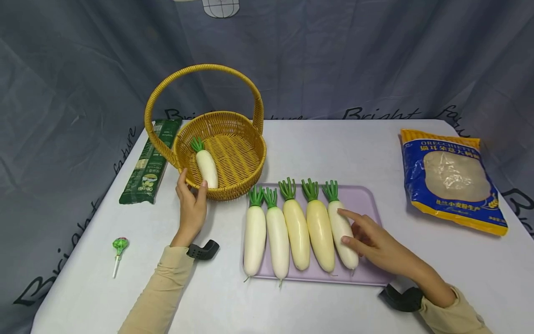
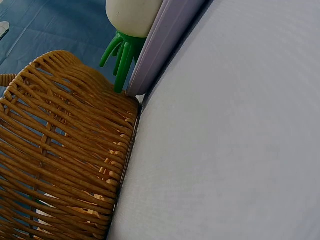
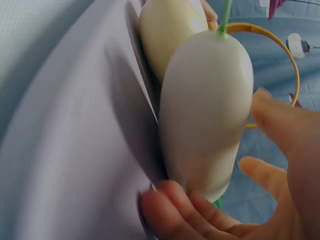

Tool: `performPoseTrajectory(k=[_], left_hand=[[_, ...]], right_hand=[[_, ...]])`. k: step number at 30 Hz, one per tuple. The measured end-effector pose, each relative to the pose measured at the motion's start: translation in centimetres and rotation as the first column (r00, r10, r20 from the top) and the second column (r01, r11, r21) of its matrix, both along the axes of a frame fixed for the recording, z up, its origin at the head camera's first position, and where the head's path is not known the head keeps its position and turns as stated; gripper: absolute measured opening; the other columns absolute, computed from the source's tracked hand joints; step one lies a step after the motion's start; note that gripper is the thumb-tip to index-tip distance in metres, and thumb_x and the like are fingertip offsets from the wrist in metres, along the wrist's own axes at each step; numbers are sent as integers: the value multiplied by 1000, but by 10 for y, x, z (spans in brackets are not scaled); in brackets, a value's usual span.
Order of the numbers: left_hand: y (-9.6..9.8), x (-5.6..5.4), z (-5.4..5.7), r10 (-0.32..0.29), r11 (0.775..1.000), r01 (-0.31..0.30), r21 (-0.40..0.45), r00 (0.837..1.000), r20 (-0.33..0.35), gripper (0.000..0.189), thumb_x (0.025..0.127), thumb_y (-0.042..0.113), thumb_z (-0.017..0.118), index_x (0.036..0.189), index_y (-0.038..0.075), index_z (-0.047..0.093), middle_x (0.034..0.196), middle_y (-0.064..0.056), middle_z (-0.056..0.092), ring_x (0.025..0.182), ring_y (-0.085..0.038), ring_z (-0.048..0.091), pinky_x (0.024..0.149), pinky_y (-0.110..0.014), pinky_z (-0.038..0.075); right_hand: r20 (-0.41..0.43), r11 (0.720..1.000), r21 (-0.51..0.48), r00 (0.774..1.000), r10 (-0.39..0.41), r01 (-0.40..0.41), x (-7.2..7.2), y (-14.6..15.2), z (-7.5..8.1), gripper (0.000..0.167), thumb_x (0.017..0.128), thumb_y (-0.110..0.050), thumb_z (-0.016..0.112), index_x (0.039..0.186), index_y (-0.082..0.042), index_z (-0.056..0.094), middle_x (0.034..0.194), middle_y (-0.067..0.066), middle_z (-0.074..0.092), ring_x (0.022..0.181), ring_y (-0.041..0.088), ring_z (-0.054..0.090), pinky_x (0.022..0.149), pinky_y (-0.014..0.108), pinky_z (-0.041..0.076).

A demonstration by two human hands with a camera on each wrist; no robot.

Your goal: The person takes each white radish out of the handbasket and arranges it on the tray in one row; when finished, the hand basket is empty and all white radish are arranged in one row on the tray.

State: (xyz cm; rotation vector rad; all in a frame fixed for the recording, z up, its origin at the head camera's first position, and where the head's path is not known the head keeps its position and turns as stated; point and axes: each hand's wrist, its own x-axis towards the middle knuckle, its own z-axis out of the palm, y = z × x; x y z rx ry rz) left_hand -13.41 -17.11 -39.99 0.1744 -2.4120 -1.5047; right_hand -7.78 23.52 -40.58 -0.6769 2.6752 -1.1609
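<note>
My left hand [image 1: 192,213] rests against the near left side of a yellow wicker basket [image 1: 244,188], thumb and fingers spread at the rim. One white radish [image 1: 207,168] with green stems lies inside it. Several white and cream radishes lie side by side on a lilac tray [image 1: 367,197]. Over the rightmost radish [image 1: 341,227] is my right hand [image 1: 375,243], its index finger and thumb reaching onto that radish. In the right wrist view, the thumb and fingers spread around this radish [image 3: 205,110] without closing on it. No part of the left hand appears in the left wrist view.
Left of the basket lies a green packet [image 1: 148,171], partly behind the handle. A green-topped lollipop [image 1: 120,246] is at the front left. On the right sits a blue and yellow pasta bag [image 1: 454,181]. A grey curtain [image 1: 308,60] hangs behind the white table [image 1: 317,153].
</note>
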Motion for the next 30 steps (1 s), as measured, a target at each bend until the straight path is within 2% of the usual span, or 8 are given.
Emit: performPoseTrajectory(k=[5,12,18,23,27,30], left_hand=[[-10,-8,-20,6,1000,-6,-16,1000,-11,62,95,32,42,144,22,6,144,-19,11,134,-34,20,109,-49,21],[-10,-8,-22,12,1000,-12,-19,1000,-25,63,94,38,41,144,18,8,143,-20,11,134,-34,21,109,-50,21],[-9,-7,-20,9,1000,-9,-17,1000,-20,63,94,36,42,144,19,7,143,-19,12,133,-35,22,108,-50,22],[-9,-8,-20,1,1000,-2,-12,1000,-27,62,94,34,42,144,20,7,143,-19,11,134,-36,21,108,-50,22],[-9,-9,-20,3,1000,-4,-14,1000,-28,63,94,35,43,144,20,7,144,-19,11,134,-35,21,108,-50,23],[-9,-9,-20,11,1000,-12,-21,1000,-25,63,94,36,43,144,20,8,144,-19,11,134,-34,22,109,-49,23]], right_hand=[[-116,998,-45,992,-57,52,-2,-1,4,53,86,-10,60,135,-13,40,89,-4,52,78,0,50,68,17,45],[-169,975,-208,979,-117,81,-3,-3,6,49,82,5,59,129,-3,46,93,1,57,84,-1,53,71,14,44],[-150,953,-285,977,-152,105,-3,-3,5,46,83,8,57,127,0,47,94,7,58,86,1,54,74,11,43],[-115,928,-349,977,-180,129,-4,-1,6,41,85,8,54,124,2,47,93,6,59,87,2,55,78,10,43],[-54,893,-420,977,-205,164,-4,1,7,36,88,7,49,124,3,47,93,3,60,88,3,57,78,10,44],[-1,849,-499,980,-200,172,-5,3,7,34,89,8,46,122,5,47,93,3,60,86,4,60,77,12,46]])
